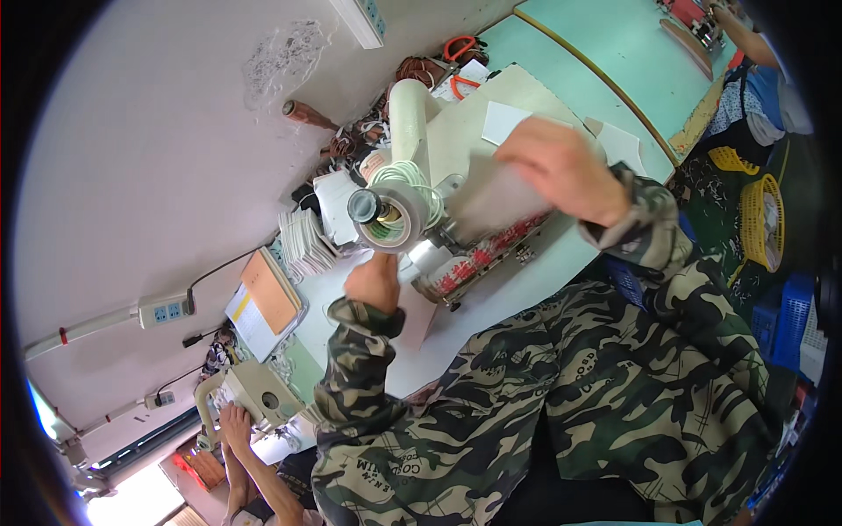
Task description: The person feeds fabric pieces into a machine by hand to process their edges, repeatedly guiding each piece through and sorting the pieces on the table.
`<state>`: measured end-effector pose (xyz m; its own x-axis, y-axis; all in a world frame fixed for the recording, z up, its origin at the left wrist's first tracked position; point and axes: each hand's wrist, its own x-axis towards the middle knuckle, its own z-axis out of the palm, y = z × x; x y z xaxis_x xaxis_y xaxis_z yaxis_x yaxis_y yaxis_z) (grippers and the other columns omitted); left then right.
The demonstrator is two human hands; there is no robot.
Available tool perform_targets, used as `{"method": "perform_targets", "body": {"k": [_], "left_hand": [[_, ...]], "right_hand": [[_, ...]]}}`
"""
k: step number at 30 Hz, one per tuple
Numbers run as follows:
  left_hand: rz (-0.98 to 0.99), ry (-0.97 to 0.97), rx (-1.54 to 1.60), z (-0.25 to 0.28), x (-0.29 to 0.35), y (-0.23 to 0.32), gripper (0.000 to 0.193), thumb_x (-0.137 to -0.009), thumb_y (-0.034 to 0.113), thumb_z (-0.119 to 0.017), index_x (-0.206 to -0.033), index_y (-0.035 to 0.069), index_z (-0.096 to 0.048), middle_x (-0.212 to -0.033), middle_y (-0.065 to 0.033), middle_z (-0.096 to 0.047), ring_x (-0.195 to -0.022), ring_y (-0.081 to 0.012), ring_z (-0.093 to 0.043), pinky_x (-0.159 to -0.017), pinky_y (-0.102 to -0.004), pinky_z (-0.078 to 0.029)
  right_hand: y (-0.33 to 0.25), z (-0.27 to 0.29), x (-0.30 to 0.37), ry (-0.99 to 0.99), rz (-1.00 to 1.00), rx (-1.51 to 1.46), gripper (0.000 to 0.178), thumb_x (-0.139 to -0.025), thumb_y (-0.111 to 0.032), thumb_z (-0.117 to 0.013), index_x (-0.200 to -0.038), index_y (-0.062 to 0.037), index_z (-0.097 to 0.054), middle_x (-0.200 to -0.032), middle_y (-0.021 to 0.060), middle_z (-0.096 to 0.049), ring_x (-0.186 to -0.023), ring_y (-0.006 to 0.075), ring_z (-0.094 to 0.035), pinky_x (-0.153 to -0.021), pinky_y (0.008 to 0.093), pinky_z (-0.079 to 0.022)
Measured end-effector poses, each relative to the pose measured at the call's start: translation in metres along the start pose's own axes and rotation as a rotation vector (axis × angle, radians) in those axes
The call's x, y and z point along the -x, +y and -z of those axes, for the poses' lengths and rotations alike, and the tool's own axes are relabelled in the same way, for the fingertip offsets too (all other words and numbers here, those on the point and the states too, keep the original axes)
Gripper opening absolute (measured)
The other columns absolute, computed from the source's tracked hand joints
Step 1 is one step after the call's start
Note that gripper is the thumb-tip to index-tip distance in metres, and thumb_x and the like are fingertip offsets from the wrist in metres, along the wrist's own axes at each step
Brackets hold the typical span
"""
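In front of me stands a pale table machine (pixel 408 110) with a metal body splashed in red (pixel 478 263). A tape roll (pixel 391 230) and a coil of pale cord (pixel 419 180) sit on its head. My right hand (pixel 566 171), smeared by motion, grips a thin greyish-brown flat piece (pixel 495 197) above the machine's red-marked part. Close to the machine head is my left hand (pixel 373 282), its fingers curled and partly hidden; what they hold, if anything, does not show. A pale pinkish sheet (pixel 419 323) shows beside it.
A stack of white pieces (pixel 303 244) and a brown board on papers (pixel 270 294) lie leftward. Orange-handled scissors (pixel 465 85) are at the back. Co-workers' arms (pixel 263 469) show lower left and upper right. A yellow basket (pixel 761 219) stands at right.
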<state>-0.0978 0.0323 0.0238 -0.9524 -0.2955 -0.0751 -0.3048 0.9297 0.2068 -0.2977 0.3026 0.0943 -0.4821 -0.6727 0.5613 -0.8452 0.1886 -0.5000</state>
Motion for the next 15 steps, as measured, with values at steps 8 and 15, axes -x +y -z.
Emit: {"method": "perform_targets", "body": {"k": [8, 15], "left_hand": [[0.195, -0.371, -0.230, -0.066, 0.072, -0.049, 0.046, -0.084, 0.039, -0.065, -0.122, 0.017, -0.053, -0.114, -0.0099, -0.060, -0.080, -0.0345, -0.067, -0.065, -0.0461, -0.054], [0.137, -0.128, -0.047, -0.074, 0.083, -0.064, 0.038, -0.081, 0.032, -0.069, -0.113, 0.015, -0.058, -0.111, -0.0070, -0.059, -0.086, -0.0314, -0.066, -0.070, -0.0450, -0.053]], "right_hand": [[0.014, -0.014, 0.060, -0.283, 0.082, 0.234, 0.014, -0.074, -0.009, -0.068, -0.088, -0.0052, -0.065, -0.086, 0.0054, -0.061, -0.079, 0.0247, -0.060, -0.069, 0.0362, -0.048], [-0.031, -0.044, 0.066, -0.359, -0.080, -0.063, 0.029, -0.073, -0.020, -0.074, -0.096, -0.0071, -0.064, -0.092, 0.0066, -0.063, -0.086, 0.0265, -0.061, -0.075, 0.0386, -0.047]]}}
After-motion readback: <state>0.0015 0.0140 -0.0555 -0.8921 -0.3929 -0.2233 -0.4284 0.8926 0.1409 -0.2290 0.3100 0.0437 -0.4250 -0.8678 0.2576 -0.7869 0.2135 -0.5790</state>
